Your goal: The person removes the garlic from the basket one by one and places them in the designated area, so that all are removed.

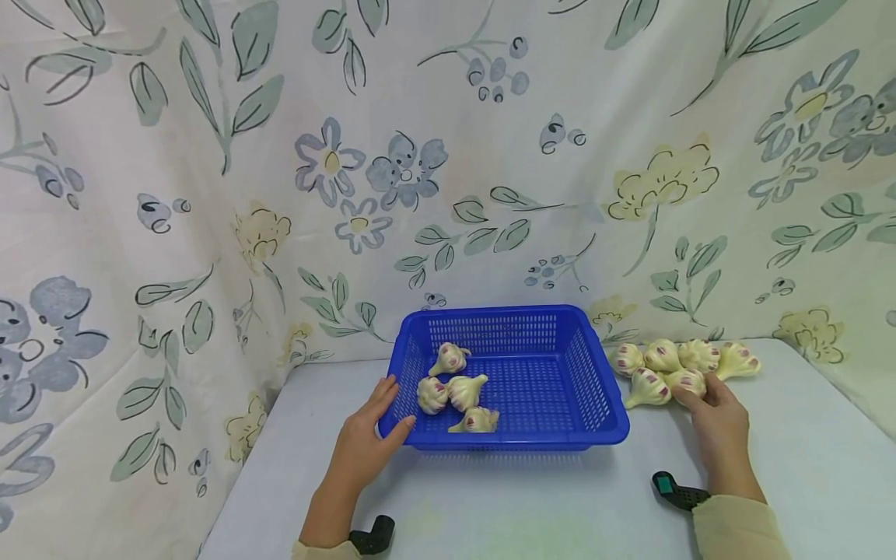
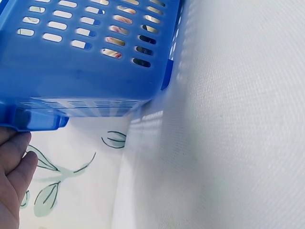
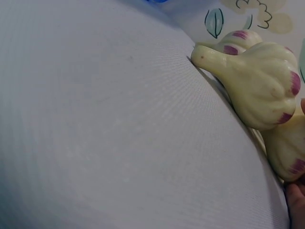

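Observation:
My left hand (image 1: 365, 432) rests against the near left corner of a blue plastic basket (image 1: 504, 438), its fingers along the side and its thumb over the rim. In the left wrist view, straight fingertips (image 2: 20, 157) touch the edge of the basket's lip. Several garlic bulbs (image 1: 465, 391) lie in the left half of the basket. To the right of it, my right hand (image 1: 721, 428) holds a purple-streaked garlic bulb (image 1: 687, 379) between thumb and fingers. Several other bulbs cluster around it, with one garlic bulb (image 3: 262, 86) large in the right wrist view.
A white cloth-covered table (image 1: 490, 505) lies under everything. Behind it hangs a floral curtain (image 1: 448, 233), close to the basket's far side. More garlic bulbs (image 1: 698, 355) sit along the table's back edge.

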A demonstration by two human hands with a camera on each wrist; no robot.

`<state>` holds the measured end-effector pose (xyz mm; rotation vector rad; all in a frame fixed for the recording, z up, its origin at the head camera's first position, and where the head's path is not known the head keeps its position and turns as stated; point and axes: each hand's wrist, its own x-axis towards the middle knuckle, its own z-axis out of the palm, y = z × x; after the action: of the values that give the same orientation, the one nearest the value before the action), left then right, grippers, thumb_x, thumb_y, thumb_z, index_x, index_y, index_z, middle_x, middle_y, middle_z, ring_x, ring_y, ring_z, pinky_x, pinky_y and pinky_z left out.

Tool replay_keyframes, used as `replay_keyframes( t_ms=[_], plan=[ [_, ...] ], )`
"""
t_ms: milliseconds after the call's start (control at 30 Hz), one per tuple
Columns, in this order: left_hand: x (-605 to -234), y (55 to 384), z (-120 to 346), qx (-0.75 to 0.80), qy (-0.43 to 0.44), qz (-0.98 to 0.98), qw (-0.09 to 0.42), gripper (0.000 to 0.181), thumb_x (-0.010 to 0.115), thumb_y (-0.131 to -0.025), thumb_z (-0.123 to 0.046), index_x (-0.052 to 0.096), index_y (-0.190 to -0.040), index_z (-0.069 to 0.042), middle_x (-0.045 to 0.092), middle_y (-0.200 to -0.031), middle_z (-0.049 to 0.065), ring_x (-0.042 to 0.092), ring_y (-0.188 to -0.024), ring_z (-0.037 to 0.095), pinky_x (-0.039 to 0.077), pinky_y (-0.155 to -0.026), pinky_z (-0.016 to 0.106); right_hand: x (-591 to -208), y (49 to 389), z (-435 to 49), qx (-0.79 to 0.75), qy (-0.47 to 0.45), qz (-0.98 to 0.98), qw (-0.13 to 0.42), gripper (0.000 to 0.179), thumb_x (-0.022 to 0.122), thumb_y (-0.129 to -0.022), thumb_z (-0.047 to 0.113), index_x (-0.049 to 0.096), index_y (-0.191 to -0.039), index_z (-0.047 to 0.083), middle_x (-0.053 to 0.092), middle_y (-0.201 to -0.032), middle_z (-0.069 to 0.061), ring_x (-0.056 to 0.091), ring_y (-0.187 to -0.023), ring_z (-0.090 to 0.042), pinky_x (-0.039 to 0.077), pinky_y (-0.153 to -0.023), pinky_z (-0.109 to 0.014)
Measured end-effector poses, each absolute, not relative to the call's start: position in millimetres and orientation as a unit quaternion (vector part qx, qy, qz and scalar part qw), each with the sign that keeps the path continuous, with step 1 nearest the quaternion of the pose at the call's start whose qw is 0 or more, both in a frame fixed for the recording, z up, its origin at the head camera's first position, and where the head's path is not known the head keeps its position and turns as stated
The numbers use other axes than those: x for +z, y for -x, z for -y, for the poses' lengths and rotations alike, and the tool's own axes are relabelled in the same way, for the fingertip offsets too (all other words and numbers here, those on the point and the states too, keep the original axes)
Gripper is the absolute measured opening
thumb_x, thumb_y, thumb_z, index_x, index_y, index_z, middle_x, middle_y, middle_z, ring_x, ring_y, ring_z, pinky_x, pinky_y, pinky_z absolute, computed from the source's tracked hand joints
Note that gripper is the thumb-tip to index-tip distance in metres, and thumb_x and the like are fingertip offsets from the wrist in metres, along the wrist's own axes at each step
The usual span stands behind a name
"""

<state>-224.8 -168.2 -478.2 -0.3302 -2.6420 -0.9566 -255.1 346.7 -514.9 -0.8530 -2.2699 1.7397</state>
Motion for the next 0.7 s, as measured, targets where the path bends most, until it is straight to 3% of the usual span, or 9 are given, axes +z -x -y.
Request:
replay_keyframes(
  t_ms=[700],
  plan=[
    [-481.3,226.3,171.1,-0.340,0.124,0.919,0.160,0.068,0.062,-0.092,-0.054,0.052,-0.143,-0.010,0.039,-0.156,-0.005,0.034,-0.145,0.018,0.035,-0.112,0.045,-509.4,255.3,-350.7,0.582,0.301,0.753,0.061,0.091,0.060,-0.091,0.055,0.010,-0.159,0.020,0.012,-0.165,-0.011,0.018,-0.150,-0.037,0.025,-0.118,-0.055]
  ],
)
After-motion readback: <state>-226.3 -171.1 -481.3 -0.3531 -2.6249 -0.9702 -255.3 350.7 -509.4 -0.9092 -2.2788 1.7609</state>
